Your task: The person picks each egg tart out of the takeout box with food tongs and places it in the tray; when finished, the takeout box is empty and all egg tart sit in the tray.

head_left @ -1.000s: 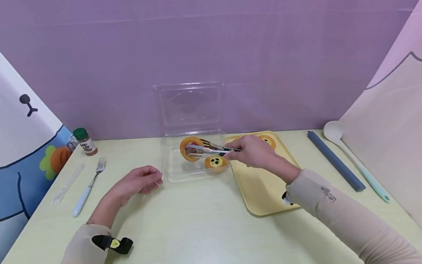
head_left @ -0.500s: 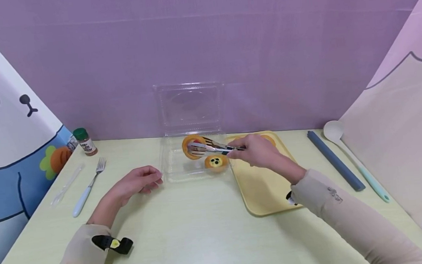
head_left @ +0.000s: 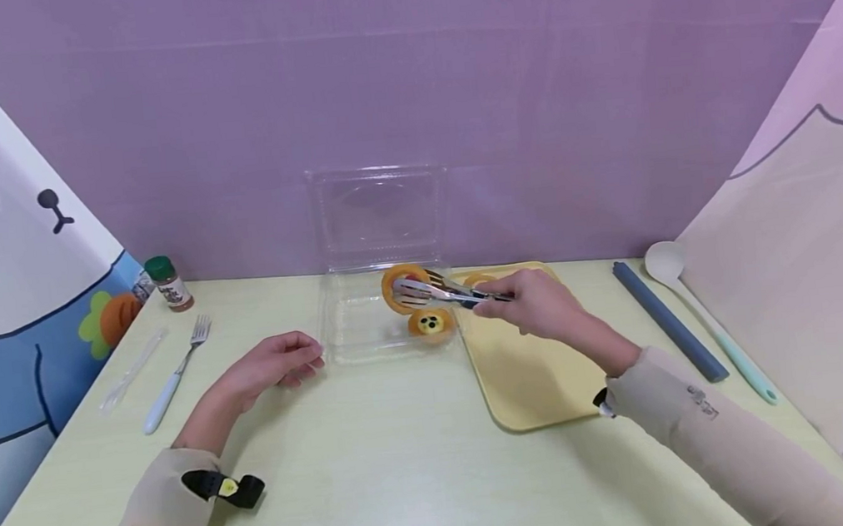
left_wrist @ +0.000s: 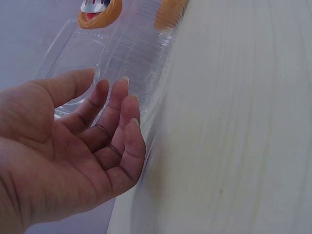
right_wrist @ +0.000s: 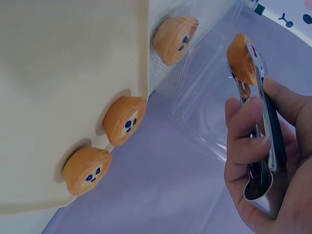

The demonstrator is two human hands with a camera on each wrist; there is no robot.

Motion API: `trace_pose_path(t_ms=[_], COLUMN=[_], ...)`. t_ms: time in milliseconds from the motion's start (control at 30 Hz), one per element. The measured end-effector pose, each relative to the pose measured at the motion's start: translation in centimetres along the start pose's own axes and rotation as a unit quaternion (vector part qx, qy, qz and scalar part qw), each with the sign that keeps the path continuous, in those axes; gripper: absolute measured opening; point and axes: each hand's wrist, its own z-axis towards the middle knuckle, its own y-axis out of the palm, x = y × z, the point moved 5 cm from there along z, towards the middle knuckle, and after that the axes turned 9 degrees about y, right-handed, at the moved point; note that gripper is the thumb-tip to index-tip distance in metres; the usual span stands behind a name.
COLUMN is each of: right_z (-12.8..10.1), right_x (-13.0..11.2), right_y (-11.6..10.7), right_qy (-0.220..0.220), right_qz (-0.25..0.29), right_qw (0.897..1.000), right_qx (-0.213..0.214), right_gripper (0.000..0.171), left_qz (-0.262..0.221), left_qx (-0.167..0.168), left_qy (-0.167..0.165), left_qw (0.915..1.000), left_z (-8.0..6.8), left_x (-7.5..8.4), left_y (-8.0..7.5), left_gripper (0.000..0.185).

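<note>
My right hand (head_left: 538, 304) grips metal tongs (head_left: 435, 293), whose slotted tips pinch an egg tart (head_left: 390, 292) with some red in its filling. The tart is held up on its side over the right part of a clear plastic clamshell box (head_left: 359, 323). Inside that box, at the front right corner, sits another tart (head_left: 430, 324) with dark spots on its yellow centre. My left hand (head_left: 276, 363) rests by the box's front left corner; its fingers are loosely curled around nothing, as the left wrist view (left_wrist: 83, 141) shows.
Right of the box lies a yellow tray (head_left: 529, 379); two spotted tarts (right_wrist: 122, 119) sit along its edge. Farther right are a dark blue bar (head_left: 671, 320) and a spoon (head_left: 712, 313). At left stand a green-capped jar (head_left: 170, 283), a fork (head_left: 179, 374) and a clear plastic utensil (head_left: 133, 372).
My right hand, the tongs and the pinched tart have shifted right, from over the middle of the box to its right part. The left hand has stayed in place.
</note>
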Motion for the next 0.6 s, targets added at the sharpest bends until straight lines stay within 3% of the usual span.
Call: trace_pose_path(t_ms=[600], right_z=[-2.0], right_x=[2.8], right_y=[-2.3], right_qy=[-0.022], right_qz=[0.035], right_qw=[0.998], right_qx=[0.041], right_gripper=[0.040], left_qz=[0.000], left_qx=[0.000], left_qy=[-0.003], left_qw=[1.0000], left_z=[-0.2], left_x=[0.2], left_y=[0.1], left_gripper=[0.041])
